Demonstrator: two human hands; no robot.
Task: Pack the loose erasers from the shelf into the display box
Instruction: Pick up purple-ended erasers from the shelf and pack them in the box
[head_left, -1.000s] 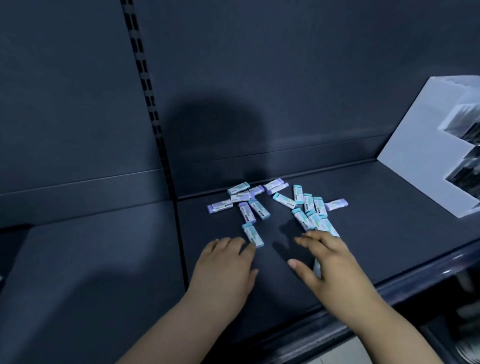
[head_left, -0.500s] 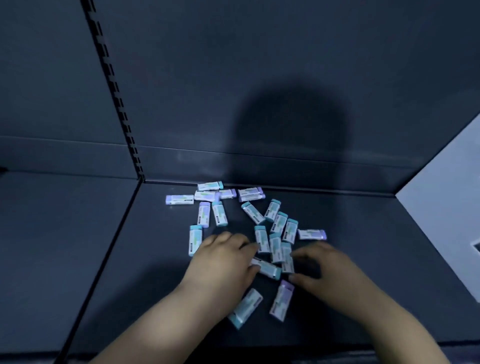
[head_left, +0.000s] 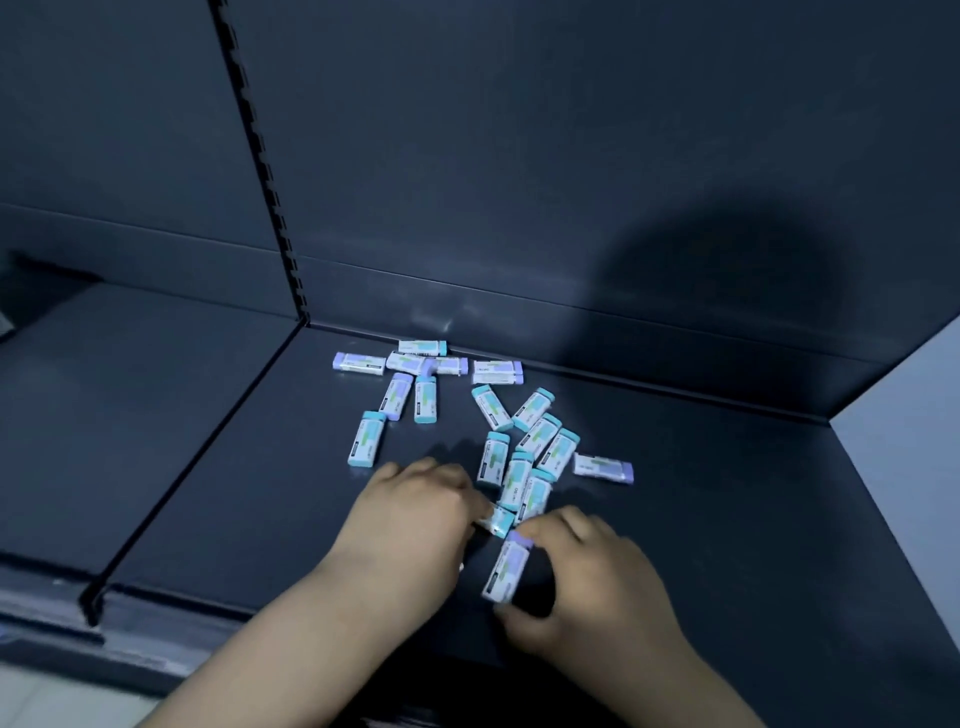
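Dark shelf (head_left: 727, 493) under scattered white erasers (head_left: 540, 434), teal or lilac ends

Two bare forearms (head_left: 311, 623), bare left hand (head_left: 415, 514), bare right hand (head_left: 597, 577), rounded fingers (head_left: 582, 525)

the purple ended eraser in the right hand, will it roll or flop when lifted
Probably stiff: the purple-ended eraser is a short sleeved block, straight while pinched by the right hand. Unlikely to roll, since its sides look flat, like the other erasers lying on the shelf. Likely light: a pinch alone seems to hold it.
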